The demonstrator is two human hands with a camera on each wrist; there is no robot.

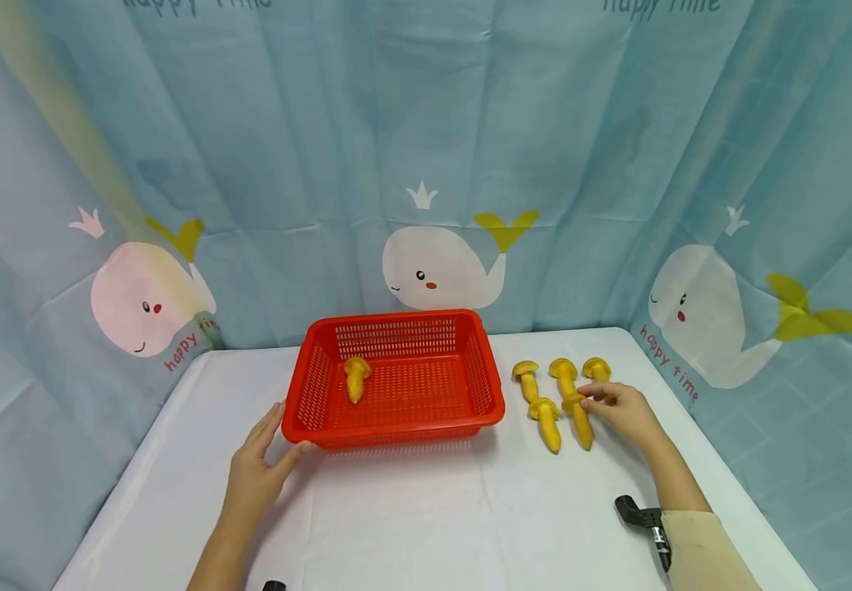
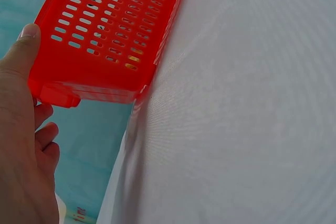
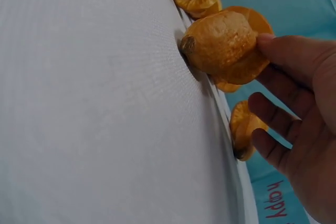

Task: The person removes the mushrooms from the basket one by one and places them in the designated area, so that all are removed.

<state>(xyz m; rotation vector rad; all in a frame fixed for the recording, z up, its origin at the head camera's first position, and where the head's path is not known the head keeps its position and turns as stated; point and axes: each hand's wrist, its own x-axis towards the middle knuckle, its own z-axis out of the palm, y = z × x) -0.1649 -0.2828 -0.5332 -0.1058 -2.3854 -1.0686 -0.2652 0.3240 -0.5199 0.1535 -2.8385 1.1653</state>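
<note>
The red plastic basket (image 1: 396,435) stands on the table with one yellow mushroom (image 1: 355,380) lying in its left part. My left hand (image 1: 256,476) holds the basket's near left corner, thumb at the front side and fingers round the left side. In the left wrist view the thumb lies against the basket wall (image 2: 79,66). To the right of the basket, my right hand (image 1: 624,417) pinches the cap of a yellow mushroom (image 1: 582,425) between thumb and forefinger; its other fingers are loosely bent. The mushroom's stem (image 3: 215,40) points toward the right wrist camera.
Beside the held mushroom lies another mushroom (image 1: 547,428), and more sit behind in a row: a left one (image 1: 526,377), a middle one (image 1: 564,372) and a right one (image 1: 597,368). A white cloth covers the table (image 1: 411,517). Blue whale-print curtains (image 1: 308,246) hang around it.
</note>
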